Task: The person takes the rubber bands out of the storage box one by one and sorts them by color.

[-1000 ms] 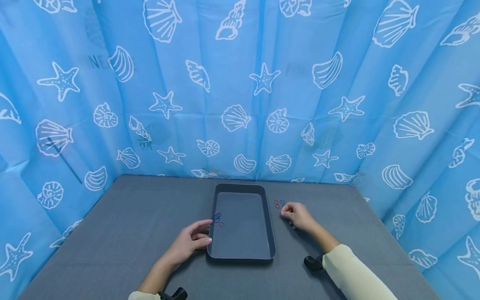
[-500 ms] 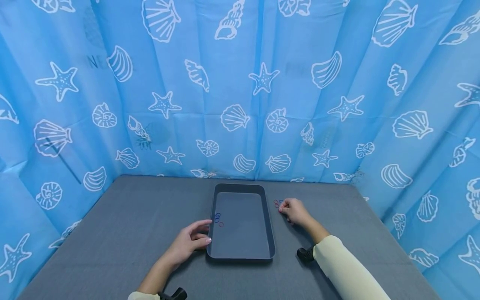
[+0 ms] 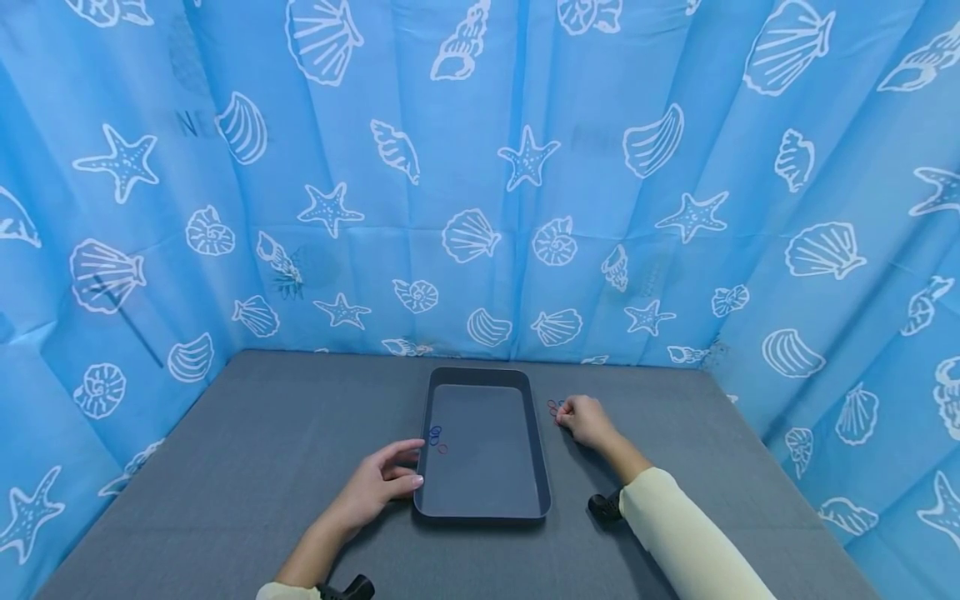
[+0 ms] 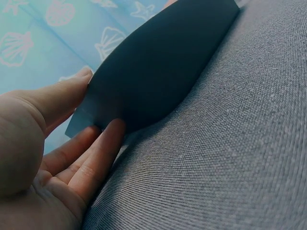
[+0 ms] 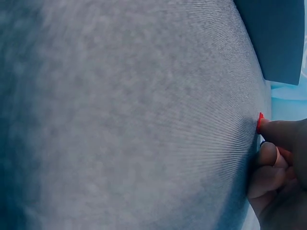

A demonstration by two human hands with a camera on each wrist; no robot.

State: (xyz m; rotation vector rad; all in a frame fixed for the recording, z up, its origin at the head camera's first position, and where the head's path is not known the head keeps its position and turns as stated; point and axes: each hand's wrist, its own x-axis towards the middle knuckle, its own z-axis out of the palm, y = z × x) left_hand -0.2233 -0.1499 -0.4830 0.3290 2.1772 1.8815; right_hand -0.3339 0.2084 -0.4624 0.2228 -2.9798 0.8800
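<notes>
A dark grey rectangular tray (image 3: 483,454) rests on the cloth-covered table. Two thin blue rings (image 3: 435,435) and one thin red ring (image 3: 442,449) lie inside, near its left wall. My left hand (image 3: 378,485) is at that wall; in the left wrist view its thumb touches the rim and its fingers touch the outer side. Right of the tray, my right hand (image 3: 587,421) is low over the table, fingertips down at small red rings (image 3: 552,408). A blue ring (image 3: 562,403) is partly hidden behind it. Red shows at a fingertip (image 5: 265,125), but whether it is pinched is unclear.
A blue shell-patterned curtain (image 3: 480,192) hangs behind and along both sides of the grey table (image 3: 300,417). Black wrist cameras are strapped at both wrists, the right one (image 3: 606,507) close above the cloth. The tray's right wall stands between the two hands.
My right hand has shifted slightly left, from beside the blue rings to the red rings, and now covers more of the blue ones. The left hand and tray have stayed put.
</notes>
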